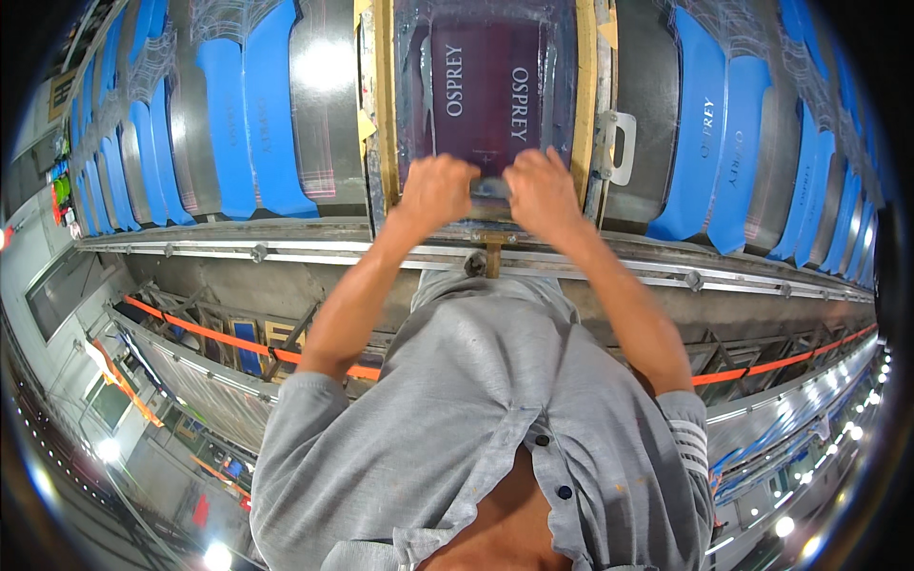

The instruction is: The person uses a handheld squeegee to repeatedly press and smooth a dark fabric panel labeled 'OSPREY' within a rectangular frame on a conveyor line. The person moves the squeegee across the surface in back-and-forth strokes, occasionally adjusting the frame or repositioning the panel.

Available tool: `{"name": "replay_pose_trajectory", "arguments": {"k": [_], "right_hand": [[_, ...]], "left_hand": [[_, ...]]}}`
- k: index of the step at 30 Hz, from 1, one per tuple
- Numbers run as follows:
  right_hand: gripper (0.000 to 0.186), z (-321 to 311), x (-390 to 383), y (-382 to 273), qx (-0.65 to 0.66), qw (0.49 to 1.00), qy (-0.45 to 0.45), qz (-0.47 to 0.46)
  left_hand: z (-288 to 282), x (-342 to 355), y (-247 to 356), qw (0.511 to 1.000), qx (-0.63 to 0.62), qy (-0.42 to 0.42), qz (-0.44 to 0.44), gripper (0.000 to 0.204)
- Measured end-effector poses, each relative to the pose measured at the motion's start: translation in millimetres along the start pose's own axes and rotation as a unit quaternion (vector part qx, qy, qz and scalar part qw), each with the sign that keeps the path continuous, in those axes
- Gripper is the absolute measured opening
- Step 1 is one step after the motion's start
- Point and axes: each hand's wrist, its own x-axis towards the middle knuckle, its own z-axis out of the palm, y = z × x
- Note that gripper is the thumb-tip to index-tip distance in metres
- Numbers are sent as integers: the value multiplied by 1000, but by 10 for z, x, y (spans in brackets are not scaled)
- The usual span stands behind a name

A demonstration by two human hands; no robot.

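Note:
In front of me lies a printing screen (pixel 487 128) with dark purple mesh, light lettering and a wooden frame edged in yellow (pixel 384 143). Both fists are at its near end. My left hand (pixel 434 193) is closed, its fingers curled over one end of a squeegee (pixel 491 187). Closed around the other end is my right hand (pixel 545 194). Only a short greyish stretch of the squeegee shows between the hands; its blade is hidden.
Blue cut fabric pieces (pixel 227 128) lie on the long dark table to the left, and more blue pieces (pixel 709 143) to the right. A white handle (pixel 623 149) sticks out beside the frame. A metal rail (pixel 305 259) runs along the near table edge. Behind me stretches an orange strip (pixel 228 338).

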Motion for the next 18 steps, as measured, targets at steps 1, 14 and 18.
{"name": "replay_pose_trajectory", "arguments": {"k": [1,14,18], "right_hand": [[10,-98,217,143,12,1000,-22,5],[16,-970,1407,940,-63,996,63,9],[20,-436,341,362,-59,996,62,-20]], "left_hand": [[-57,250,-77,1000,13,5,4,28],[-564,1897,-339,971,133,163,117,22],[-232,620,127,995,42,82,43,23]]}}
